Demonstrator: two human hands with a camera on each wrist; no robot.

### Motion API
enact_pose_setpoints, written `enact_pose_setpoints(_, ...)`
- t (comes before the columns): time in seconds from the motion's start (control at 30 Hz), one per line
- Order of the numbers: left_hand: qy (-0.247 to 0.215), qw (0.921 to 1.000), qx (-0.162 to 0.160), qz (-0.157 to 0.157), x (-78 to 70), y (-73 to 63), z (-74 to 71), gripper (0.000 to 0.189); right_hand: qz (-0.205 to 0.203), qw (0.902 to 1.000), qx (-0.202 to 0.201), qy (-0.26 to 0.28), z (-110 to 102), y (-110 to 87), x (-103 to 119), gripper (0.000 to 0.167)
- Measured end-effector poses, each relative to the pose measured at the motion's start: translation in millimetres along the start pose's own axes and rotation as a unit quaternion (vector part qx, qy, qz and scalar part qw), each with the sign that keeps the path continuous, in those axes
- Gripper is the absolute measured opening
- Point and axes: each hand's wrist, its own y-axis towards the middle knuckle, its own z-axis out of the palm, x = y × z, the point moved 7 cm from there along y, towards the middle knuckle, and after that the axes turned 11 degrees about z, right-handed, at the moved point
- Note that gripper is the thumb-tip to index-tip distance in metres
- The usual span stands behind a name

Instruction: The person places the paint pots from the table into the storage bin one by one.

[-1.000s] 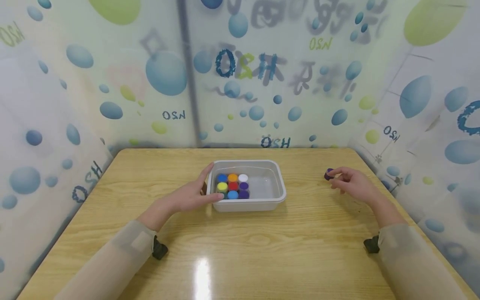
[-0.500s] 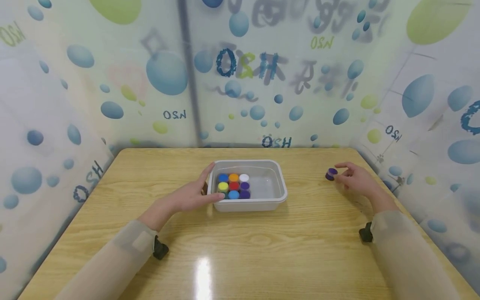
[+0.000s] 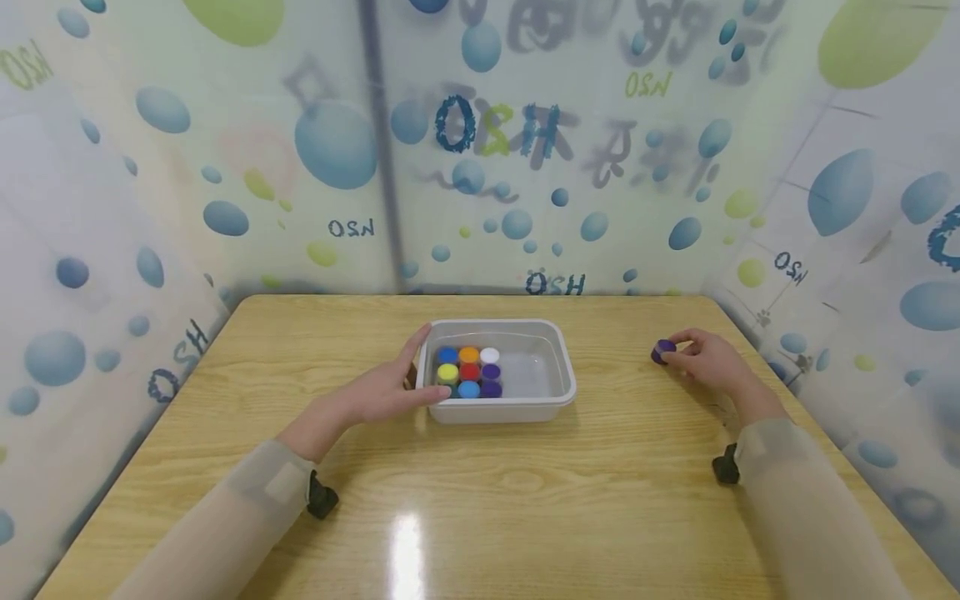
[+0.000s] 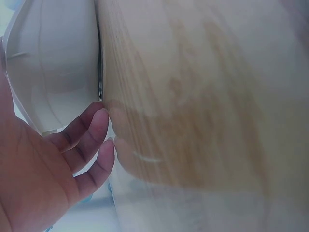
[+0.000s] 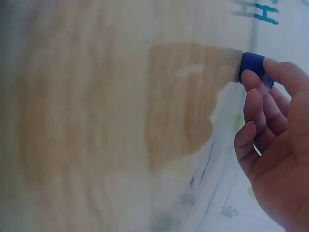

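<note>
My right hand (image 3: 708, 362) pinches a small purple-lidded paint pot (image 3: 663, 351) between thumb and forefinger at the table's right. In the right wrist view the same pot (image 5: 252, 66) stands close against the tabletop, the other fingers loosely curled below the pinch. On the left, my left hand (image 3: 382, 389) rests against the end of a white plastic tub (image 3: 532, 408), thumb laid across its front rim and forefinger reaching to the back corner. Its remaining fingertips (image 4: 102, 121) touch the table beside the tub. Several similar pots (image 3: 468, 372) with coloured lids stand in rows inside the tub's left half.
The light wooden table (image 3: 517, 492) runs back to a patterned curtain (image 3: 480, 192) printed with blue and green drops. The tub's right half shows a bare floor (image 3: 528, 371). Dark wrist-camera mounts (image 3: 726, 465) sit under both cuffs.
Half a second ago the right forefinger was lifted off the purple pot; now forefinger and thumb close on it. The right forearm has shifted slightly left. The left hand and tub stay put.
</note>
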Motion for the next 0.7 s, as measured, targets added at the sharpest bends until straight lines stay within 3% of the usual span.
enact_pose_setpoints(0.27,0.000,1.0000,0.000,-0.001,-0.8,0.4,-0.1,0.117,-0.025,0.9997,0.003,0.007,6,-9.0,19,0.060)
enact_pose_setpoints(0.7,-0.001,1.0000,-0.002,0.004,-1.6,0.3,-0.8,0.117,-0.099,0.9947,-0.020,0.021,11,-31.7,76,0.045)
